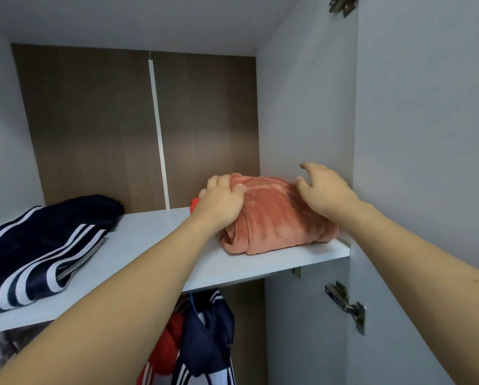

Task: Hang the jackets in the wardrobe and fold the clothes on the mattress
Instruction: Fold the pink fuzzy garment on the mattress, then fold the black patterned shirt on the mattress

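A folded salmon fleece garment (274, 215) is handled on the wardrobe's upper shelf (155, 240).

At three o'clock on the shelf, hard by the side wall, the fleece bundle is gripped at its left end by the left hand (221, 204), fingers curled into the pile. The right hand (323, 190) is held over the bundle's right end, fingers spread and loosely bent, nothing grasped. At nine o'clock a folded navy striped garment (38, 245) is seen. Below the shelf, at six o'clock, a navy jacket (207, 337) and a red one (166, 348) are hung.
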